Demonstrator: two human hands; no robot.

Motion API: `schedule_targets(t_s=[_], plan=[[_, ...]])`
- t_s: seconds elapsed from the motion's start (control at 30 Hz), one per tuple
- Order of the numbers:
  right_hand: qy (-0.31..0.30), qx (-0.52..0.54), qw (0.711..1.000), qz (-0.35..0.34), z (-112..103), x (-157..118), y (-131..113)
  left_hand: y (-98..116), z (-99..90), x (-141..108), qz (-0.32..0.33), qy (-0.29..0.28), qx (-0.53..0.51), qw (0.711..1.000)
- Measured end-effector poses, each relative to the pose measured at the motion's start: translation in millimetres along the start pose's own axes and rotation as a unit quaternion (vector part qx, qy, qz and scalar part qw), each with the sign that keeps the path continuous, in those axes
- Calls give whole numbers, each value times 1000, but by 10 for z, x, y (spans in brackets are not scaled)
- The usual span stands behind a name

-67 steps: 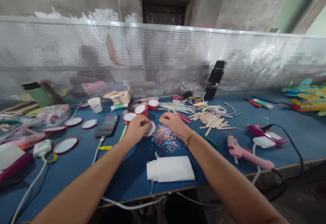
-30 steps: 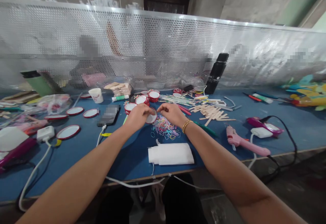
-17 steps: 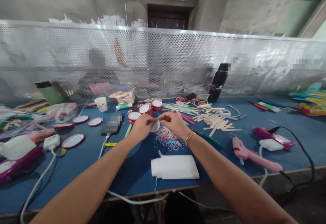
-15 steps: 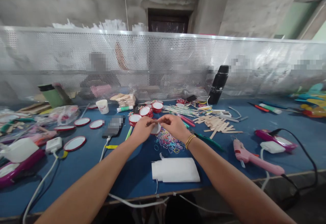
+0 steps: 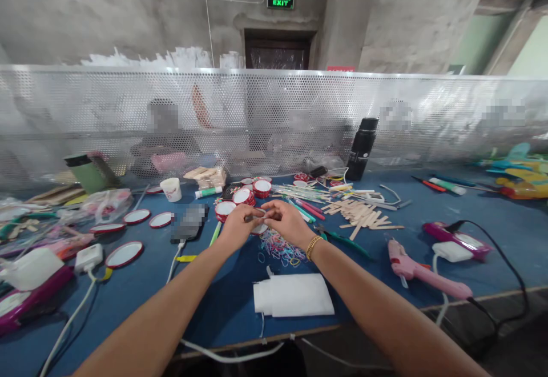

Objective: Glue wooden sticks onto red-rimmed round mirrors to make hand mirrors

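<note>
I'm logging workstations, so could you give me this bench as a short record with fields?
Left hand: fingers bent, at a red-rimmed white disc
Right hand: fingertips close to the left's; anything pinched is too small to tell
Wrist: gold bracelet on the right
Below the hands in view: loose pile of colored rubber bands
Front edge: folded white cloth-like item
Right side: wooden sticks, pink glue gun
Left side: phone on white cable
Back: black bottle, upright but leaning in view
</note>
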State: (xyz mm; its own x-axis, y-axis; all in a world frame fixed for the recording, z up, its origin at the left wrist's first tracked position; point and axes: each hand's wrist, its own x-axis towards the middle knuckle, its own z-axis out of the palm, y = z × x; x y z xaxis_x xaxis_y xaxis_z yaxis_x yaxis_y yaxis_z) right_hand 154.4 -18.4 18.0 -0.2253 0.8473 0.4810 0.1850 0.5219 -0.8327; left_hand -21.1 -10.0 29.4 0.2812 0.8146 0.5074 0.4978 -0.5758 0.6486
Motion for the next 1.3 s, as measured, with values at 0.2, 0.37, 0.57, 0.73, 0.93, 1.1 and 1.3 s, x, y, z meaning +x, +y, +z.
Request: schedule_targets(t_s=[0.2,0.37,0.57,0.73,0.93,1.1,1.3], plan=[[28,-6,1000,13,-11,-1,-41,53,-46,-3,42,18,78,996],[13,-62,998,27,-55,-3,-107,121,-84,-27,42,59,107,992],[-37,-62,997,38,-57,-30,-172,194,-98,-47,26,89,124,988],[-57,181,981,44,-104,-76,-376,116,-79,-24,-9,81,112,990],[-37,336,940,55,-105,-104,-502,6,-30,4,-64,76,66,993],[-21,293,956,25,-3,-59,-335,71,7,-18,-99,15,-65,993],[85,152,985,-10,-105,35,-124,62,-10,2,-135,10,-182,974]])
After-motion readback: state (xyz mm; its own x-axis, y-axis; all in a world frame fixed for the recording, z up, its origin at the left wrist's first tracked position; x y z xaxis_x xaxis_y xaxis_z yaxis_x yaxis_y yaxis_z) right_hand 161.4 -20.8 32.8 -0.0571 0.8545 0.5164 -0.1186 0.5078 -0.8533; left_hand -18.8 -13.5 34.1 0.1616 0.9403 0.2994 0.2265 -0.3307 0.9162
